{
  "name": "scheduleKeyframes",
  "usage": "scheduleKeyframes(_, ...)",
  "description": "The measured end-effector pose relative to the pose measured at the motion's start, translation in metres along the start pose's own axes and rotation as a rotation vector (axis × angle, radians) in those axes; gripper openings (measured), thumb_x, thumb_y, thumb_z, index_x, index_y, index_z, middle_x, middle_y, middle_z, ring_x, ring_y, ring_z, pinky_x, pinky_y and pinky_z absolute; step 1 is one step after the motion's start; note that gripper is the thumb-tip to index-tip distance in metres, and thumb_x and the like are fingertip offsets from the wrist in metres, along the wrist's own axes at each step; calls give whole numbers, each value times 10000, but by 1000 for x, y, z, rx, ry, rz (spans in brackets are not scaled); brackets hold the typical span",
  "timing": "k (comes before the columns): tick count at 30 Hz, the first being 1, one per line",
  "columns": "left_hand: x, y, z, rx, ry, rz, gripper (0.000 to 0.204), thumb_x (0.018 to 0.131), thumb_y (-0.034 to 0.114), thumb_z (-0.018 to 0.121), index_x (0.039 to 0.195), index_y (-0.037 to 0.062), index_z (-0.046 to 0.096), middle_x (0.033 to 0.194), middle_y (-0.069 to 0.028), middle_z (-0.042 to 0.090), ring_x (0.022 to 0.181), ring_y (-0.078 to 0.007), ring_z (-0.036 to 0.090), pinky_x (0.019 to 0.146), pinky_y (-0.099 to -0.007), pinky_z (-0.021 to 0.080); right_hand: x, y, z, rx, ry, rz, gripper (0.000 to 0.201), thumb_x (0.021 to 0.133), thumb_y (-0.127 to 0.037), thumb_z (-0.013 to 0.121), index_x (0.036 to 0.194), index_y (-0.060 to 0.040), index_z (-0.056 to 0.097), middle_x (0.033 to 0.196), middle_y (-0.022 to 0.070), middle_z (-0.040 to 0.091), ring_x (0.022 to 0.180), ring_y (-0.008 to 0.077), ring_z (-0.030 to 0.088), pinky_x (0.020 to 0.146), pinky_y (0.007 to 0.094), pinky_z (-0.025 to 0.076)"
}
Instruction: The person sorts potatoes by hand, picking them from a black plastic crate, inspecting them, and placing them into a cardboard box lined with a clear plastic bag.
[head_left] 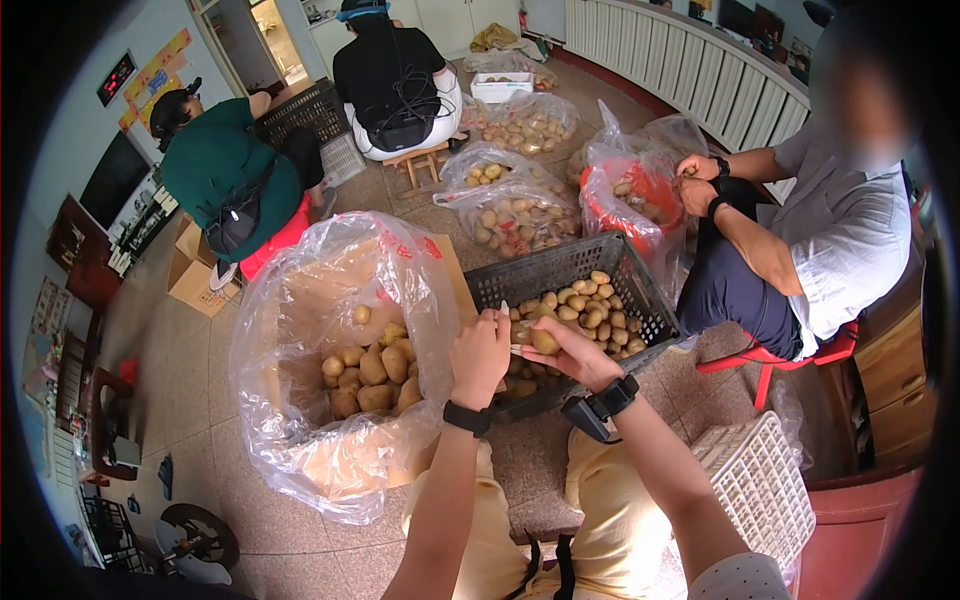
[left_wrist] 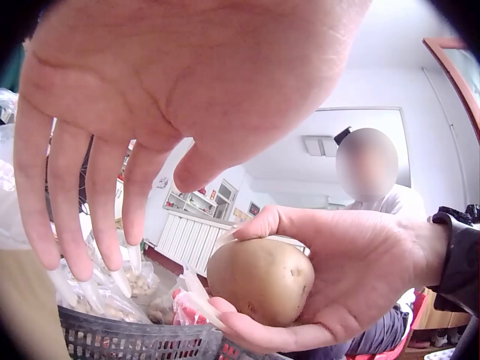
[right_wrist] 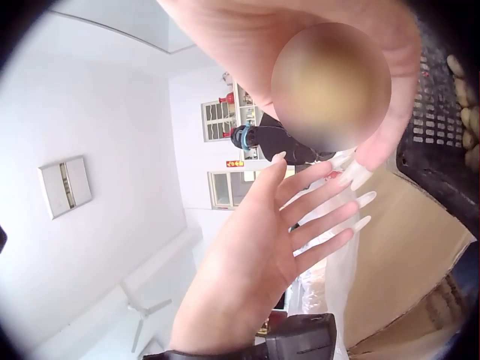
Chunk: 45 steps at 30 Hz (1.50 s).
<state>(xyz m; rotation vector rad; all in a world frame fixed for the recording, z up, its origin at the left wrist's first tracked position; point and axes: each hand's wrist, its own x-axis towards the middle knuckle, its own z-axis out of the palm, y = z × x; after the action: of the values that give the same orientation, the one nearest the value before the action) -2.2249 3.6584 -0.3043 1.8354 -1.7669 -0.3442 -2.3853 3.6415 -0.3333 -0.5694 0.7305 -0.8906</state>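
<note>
Left wrist: right fingers (left_wrist: 259, 335) hold one potato (left_wrist: 257, 279).

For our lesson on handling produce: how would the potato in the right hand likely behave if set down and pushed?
The potato would probably roll, but unevenly, as its outline is rounded yet not quite a ball. It is likely firm: it shows no sag where the right hand grips it. Looking fairly smooth, it may be a little slippery.

From the head we look forward and down on the black crate (head_left: 530, 272). From each wrist we look outward, very close to the left hand (left_wrist: 161, 90) and right hand (left_wrist: 367, 262), which both wrist views share; the right wrist's lies sideways.
</note>
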Motion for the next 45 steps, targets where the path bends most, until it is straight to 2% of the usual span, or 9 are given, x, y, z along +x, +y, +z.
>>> scheduleKeyframes(8, -1, 4, -2, 40, 14, 9, 351, 927, 309, 392, 868, 26, 591, 784, -198, 635, 723, -395, 614, 663, -479, 485, -4, -12, 9, -36, 93, 152, 355, 845, -327, 588, 1096, -95, 496, 1030, 84, 602, 894, 176, 584, 817, 283, 498)
scheduleKeyframes(18, -1, 2, 0, 20, 38, 29, 346, 926, 303, 394, 863, 24, 590, 800, -195, 637, 723, -392, 615, 659, -482, 485, -2, -5, 2, -42, 10, 119, 237, 849, -209, 616, 1046, -92, 558, 986, 47, 613, 881, 121, 573, 732, 227, 493)
scheduleKeyframes(21, -1, 5, -5, 35, 5, 8, 348, 926, 304, 394, 863, 23, 589, 810, -198, 636, 730, -394, 614, 660, -482, 484, -1, -3, 0, -48, -15, 108, 255, 852, -195, 608, 1059, -64, 537, 1025, 54, 587, 910, 142, 572, 777, 259, 512)
scheduleKeyframes(26, -1, 4, -4, 19, -3, -7, 350, 926, 305, 395, 851, 21, 586, 806, -196, 636, 732, -393, 614, 658, -479, 485, 0, -1, 5, -31, 42, 11, 305, 859, -158, 589, 1105, -13, 480, 1118, 85, 502, 991, 231, 562, 889, 349, 513)
scheduleKeyframes(30, -1, 4, -4, 6, 8, 5, 350, 925, 306, 396, 848, 23, 588, 807, -197, 636, 734, -391, 615, 660, -478, 485, 1, -2, 4, -26, 32, 38, 306, 869, -170, 573, 1117, -18, 476, 1111, 82, 501, 1004, 233, 554, 878, 339, 515)
scheduleKeyframes(36, 0, 0, 2, 14, 50, 43, 341, 924, 297, 399, 851, 26, 592, 792, -190, 635, 725, -388, 615, 662, -476, 486, 1, -4, 4, -143, 147, 81, 313, 889, -195, 542, 1139, -22, 470, 1113, 86, 502, 998, 225, 552, 865, 333, 521)
scheduleKeyframes(45, 0, 2, 2, -6, 25, 5, 323, 914, 308, 428, 851, 42, 599, 756, -185, 636, 707, -376, 618, 637, -459, 492, 2, -1, 7, -15, 53, 26, 335, 860, -148, 599, 1119, 17, 464, 1115, 95, 495, 1010, 221, 540, 852, 336, 532)
